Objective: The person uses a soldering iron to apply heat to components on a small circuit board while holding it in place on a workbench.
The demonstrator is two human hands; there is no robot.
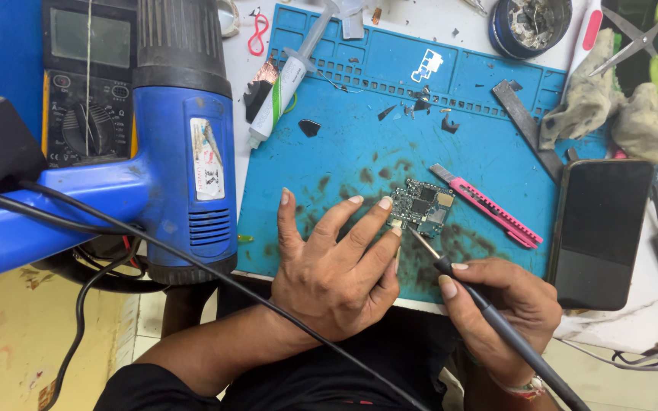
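Observation:
A small dark circuit board (422,207) lies on the blue work mat (359,144). My left hand (333,262) rests flat on the mat, its fingertips pressing on the board's left edge. My right hand (508,304) grips a thin black soldering iron (496,320) like a pen. The iron's metal tip touches the board's lower left corner, just beside my left fingertips.
A large blue heat gun (180,137) stands at the left, its black cable crossing my left arm. A multimeter (89,76) sits behind it. On the mat lie a syringe (283,84), a pink cutter knife (489,205) and small parts. A dark phone (599,228), rags and scissors (653,46) are at the right.

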